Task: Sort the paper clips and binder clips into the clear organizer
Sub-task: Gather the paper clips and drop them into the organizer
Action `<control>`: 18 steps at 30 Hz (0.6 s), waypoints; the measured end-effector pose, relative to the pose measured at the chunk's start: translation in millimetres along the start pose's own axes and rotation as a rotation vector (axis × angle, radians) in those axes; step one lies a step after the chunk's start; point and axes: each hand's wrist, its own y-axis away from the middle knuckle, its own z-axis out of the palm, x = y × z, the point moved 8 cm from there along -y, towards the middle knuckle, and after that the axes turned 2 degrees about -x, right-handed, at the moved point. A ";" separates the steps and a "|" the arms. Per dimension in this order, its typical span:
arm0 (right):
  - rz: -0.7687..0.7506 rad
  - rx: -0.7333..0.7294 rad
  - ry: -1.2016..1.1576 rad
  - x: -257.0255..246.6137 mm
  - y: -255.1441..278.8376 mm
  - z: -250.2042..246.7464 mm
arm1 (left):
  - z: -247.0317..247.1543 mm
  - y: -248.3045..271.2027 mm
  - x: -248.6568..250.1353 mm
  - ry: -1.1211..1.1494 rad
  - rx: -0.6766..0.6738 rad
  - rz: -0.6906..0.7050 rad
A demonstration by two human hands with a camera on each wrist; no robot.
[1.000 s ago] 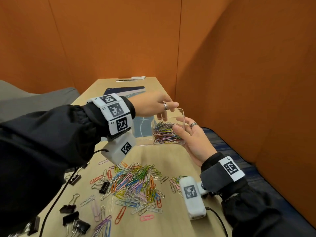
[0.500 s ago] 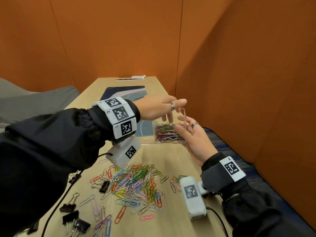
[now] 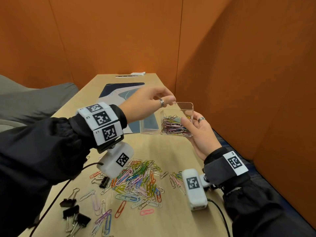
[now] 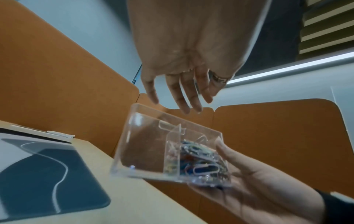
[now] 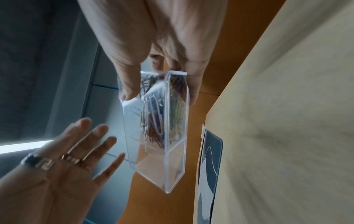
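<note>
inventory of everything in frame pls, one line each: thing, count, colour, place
clear organizer: one, transparent, two compartments, lifted off the table
paper clips in organizer: many, mixed colours, in the right-hand compartment; the other looks empty
loose paper clips: many, mixed colours, piled on the table below the hands
binder clips: about five, black, near-left of the pile, one at its edge
desk mat: one, dark blue and pale, far half of table
table: one, light wood
partition walls: orange, behind and right
left hand: fingers straight, over the organizer's rim, holding nothing
right hand: grip on the organizer's right end, thumb in front
</note>
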 end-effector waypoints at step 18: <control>-0.028 0.216 -0.106 -13.5 -3.7 -40.1 | 149.8 87.9 -13.7 -0.413 -0.980 0.213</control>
